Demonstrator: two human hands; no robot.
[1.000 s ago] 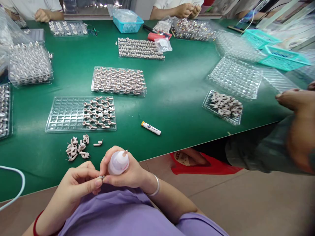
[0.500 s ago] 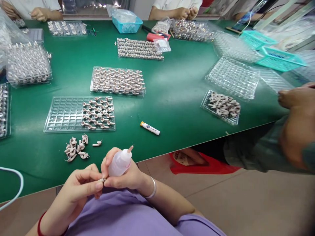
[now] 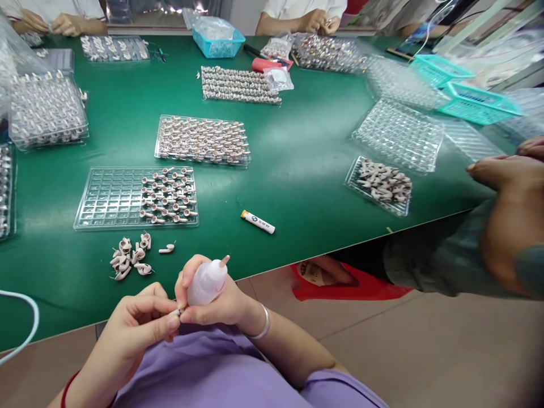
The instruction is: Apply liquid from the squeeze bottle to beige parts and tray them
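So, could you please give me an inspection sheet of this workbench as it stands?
Surface: green matte table, its near edge running diagonally.
Job's things: white plastic squeeze bottle with pink nozzle; small beige part; loose pile of beige curved parts; clear plastic grid tray, filled on its right side only.
Clutter: white cylindrical lighter lying loose; teal plastic basket at far right.
Grippers: right hand grips the bottle; left hand pinches the part against right fingertips.
Cables: white cable loop at left edge.
Surroundings: co-worker's hand at right; another person's hands across the table.
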